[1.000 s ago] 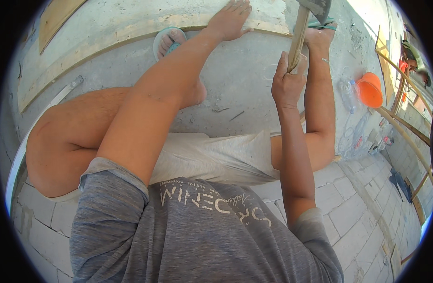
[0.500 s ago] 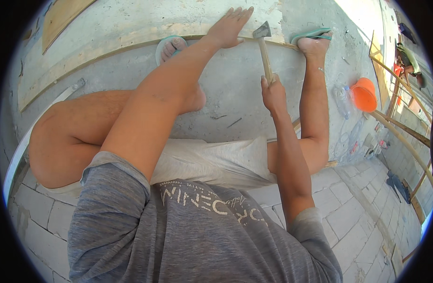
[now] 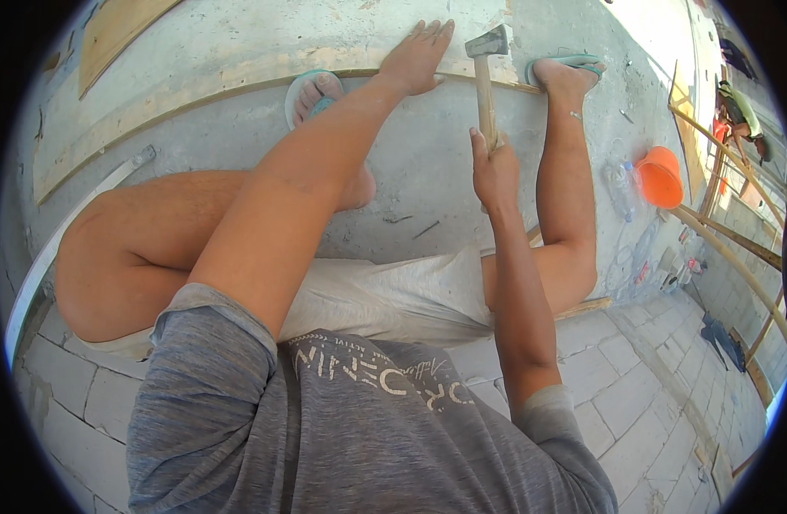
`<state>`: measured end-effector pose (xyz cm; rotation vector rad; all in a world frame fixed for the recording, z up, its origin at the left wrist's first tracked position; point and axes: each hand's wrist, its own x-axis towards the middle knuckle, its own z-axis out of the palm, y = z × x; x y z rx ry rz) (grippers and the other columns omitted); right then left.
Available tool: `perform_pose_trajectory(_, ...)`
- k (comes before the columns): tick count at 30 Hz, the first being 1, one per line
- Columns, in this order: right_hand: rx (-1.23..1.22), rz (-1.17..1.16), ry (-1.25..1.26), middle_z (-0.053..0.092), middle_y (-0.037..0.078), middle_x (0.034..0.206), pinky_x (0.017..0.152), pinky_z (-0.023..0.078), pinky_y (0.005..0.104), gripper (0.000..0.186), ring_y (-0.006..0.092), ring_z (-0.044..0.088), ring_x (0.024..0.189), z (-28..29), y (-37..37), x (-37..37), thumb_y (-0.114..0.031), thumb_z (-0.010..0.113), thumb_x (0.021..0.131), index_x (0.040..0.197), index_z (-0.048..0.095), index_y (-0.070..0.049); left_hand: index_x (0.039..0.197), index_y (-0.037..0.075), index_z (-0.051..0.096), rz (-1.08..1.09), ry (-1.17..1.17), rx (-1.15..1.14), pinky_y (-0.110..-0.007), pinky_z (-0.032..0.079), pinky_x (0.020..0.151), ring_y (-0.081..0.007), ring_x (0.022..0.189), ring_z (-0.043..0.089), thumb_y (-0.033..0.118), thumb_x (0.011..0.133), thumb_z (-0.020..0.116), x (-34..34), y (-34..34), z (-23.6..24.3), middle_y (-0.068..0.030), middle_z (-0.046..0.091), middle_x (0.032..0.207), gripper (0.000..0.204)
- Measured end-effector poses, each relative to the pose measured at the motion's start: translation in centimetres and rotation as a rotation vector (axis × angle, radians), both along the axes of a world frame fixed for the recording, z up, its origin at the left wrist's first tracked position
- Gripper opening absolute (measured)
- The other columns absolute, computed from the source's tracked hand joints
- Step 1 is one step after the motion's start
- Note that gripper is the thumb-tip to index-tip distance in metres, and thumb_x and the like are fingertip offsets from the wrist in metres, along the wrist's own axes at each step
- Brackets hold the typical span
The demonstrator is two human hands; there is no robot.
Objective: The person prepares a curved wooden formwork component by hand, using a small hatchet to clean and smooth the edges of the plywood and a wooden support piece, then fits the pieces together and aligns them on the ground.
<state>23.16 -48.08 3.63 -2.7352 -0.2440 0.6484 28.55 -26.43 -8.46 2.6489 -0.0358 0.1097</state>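
My left hand (image 3: 415, 60) lies with spread fingers on a pale panel (image 3: 282, 38), near its wood-edged border (image 3: 520, 84). To its right, my right hand (image 3: 496, 171) grips the wooden handle of a hatchet-like hammer (image 3: 489, 43), whose dark metal head is over the panel's edge. Below and around my hands are my legs, the bent left one (image 3: 111, 240) and the outstretched right one (image 3: 566, 154). Teal flip-flops (image 3: 565, 62) show at my feet, the left one partly behind my left arm.
A plywood piece (image 3: 119, 38) is at upper left, with a long metal bar (image 3: 44, 257) below it. At right are an orange bucket (image 3: 661, 178), a plastic bottle (image 3: 622, 190), wooden poles (image 3: 727, 236) and another person (image 3: 745, 120). Pale blocks (image 3: 616, 385) pave the lower area.
The hammer has dropped from raised close to the camera to near the panel's edge, my right hand moving left with it. My left hand has shifted slightly downward and stays spread.
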Motion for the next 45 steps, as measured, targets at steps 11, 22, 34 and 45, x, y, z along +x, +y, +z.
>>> perform_pose_trajectory(11, 0.36, -0.425, 0.349, 0.049, -0.001, 0.06, 0.039, 0.038, 0.0281, 0.032, 0.0096, 0.044, 0.044, -1.2, 1.1, -2.5, -0.034, 0.059, 0.102, 0.09, 0.053, -0.005, 0.159, 0.004, 0.02, 0.008, 0.024, 0.001, -0.043, 0.018, 0.127, -0.0316, 0.149, 0.03, 0.03, 0.083, 0.079, -0.5, 1.3, -0.4, -0.0216, 0.037, 0.157, 0.1)
perform_pose_trajectory(22, 0.751, -0.539, -0.013, 0.048, -0.002, 0.06, 0.037, 0.038, 0.0268, 0.028, 0.0073, 0.044, 0.044, 0.5, 1.2, -2.3, -0.031, 0.066, 0.099, 0.092, 0.053, -0.007, 0.148, 0.005, 0.05, -0.195, 0.634, -0.197, -0.04, 0.039, 0.115, -0.0353, 0.136, 0.052, 0.045, 0.089, 0.067, -0.2, 16.6, 11.4, -0.0209, 0.056, 0.144, 0.072)
perform_pose_trajectory(34, 0.703, -0.437, 0.395, 0.057, 0.005, 0.067, 0.046, 0.045, 0.0303, 0.023, 0.0143, 0.055, 0.05, -1.7, 3.1, -4.9, -0.018, 0.075, 0.087, 0.09, 0.06, -0.001, 0.154, 0.008, 0.041, 0.485, 0.522, -0.316, -0.056, 0.038, 0.114, -0.0406, 0.141, 0.042, 0.052, 0.097, 0.057, -18.0, 39.2, 33.6, -0.0184, 0.041, 0.157, 0.073)
perform_pose_trajectory(45, 1.17, -0.675, 0.45, 0.051, -0.003, 0.067, 0.049, 0.042, 0.0249, 0.023, 0.0115, 0.052, 0.053, 9.7, 3.5, -9.0, -0.032, 0.057, 0.097, 0.094, 0.055, -0.01, 0.136, -0.007, 0.04, 1.714, -0.184, -1.053, -0.046, 0.051, 0.099, -0.0399, 0.123, 0.057, 0.025, 0.085, 0.077, -28.3, 26.0, 5.9, -0.028, 0.052, 0.133, 0.071)
